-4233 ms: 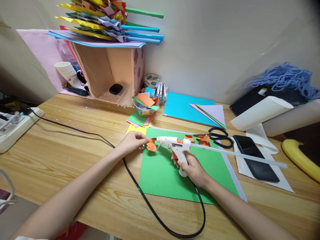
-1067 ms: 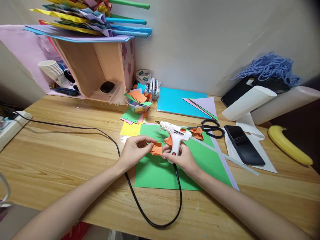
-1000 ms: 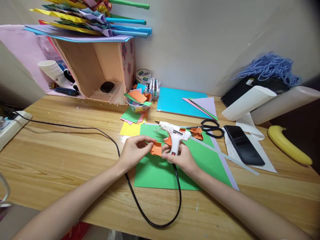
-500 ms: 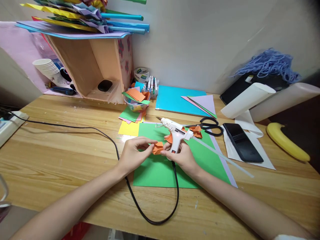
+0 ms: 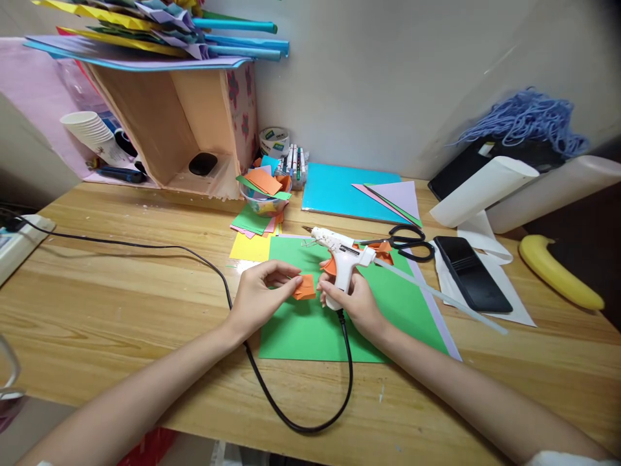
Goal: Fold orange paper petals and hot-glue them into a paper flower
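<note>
Between thumb and fingers, my left hand (image 5: pixel 264 294) pinches a small folded piece of orange paper (image 5: pixel 305 288). My right hand (image 5: pixel 356 301) is wrapped round the handle of a white hot glue gun (image 5: pixel 345 259), whose nozzle points up and to the left. A long clear glue stick (image 5: pixel 436 294) sticks out of the gun's back. The right fingertips are just apart from the orange paper. Both hands are over a green paper sheet (image 5: pixel 310 336). More folded orange paper (image 5: pixel 383 252) lies behind the gun, beside black-handled scissors (image 5: pixel 412 243).
The gun's black cord (image 5: pixel 310 428) loops toward the table's front edge and runs left to a power strip (image 5: pixel 29 246). A bowl of paper scraps (image 5: pixel 264 204) stands behind the hands. To the right are a phone (image 5: pixel 470 275) and a banana (image 5: pixel 557 272).
My right fingers have let go of the orange paper and moved slightly right with the glue gun. The paper, still in my left hand, now shows a flatter face.
</note>
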`<state>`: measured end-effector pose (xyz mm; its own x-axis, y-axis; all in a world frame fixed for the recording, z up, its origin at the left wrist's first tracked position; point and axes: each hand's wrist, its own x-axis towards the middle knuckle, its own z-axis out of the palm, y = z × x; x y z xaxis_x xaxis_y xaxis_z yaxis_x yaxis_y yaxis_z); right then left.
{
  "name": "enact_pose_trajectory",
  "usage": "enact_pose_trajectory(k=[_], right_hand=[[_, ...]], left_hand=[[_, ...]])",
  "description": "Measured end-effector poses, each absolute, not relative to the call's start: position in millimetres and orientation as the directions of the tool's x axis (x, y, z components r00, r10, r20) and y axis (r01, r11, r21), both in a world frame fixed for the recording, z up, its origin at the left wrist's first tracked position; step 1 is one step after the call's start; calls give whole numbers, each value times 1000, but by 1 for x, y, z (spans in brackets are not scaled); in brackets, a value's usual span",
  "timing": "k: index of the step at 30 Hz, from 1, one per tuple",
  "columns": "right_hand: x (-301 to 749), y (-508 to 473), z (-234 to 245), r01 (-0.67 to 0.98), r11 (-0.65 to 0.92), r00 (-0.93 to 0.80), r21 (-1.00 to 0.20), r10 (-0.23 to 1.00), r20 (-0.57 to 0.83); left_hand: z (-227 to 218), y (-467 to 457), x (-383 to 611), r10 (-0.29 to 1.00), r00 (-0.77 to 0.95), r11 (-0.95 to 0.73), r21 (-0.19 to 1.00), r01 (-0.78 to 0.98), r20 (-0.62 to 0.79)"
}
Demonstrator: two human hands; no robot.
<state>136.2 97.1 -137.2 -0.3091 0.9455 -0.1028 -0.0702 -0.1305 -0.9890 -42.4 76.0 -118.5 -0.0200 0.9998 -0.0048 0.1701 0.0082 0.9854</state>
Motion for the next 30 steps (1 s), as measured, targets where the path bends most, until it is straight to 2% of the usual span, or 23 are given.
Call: enact_pose_trajectory(k=[9, 15, 30], right_hand=[[135, 98, -138, 6, -127, -368, -992, 922, -120], [135, 98, -136, 31, -103, -354, -994, 929, -108], [133, 96, -139, 85, -19, -370, -996, 928, -50]], left_hand=[[-119, 72, -38, 991, 96, -108, 968, 225, 88], [-117, 71, -39, 983, 175, -106, 960, 259, 61], [-120, 73, -39, 982, 169, -134, 945, 298, 86]])
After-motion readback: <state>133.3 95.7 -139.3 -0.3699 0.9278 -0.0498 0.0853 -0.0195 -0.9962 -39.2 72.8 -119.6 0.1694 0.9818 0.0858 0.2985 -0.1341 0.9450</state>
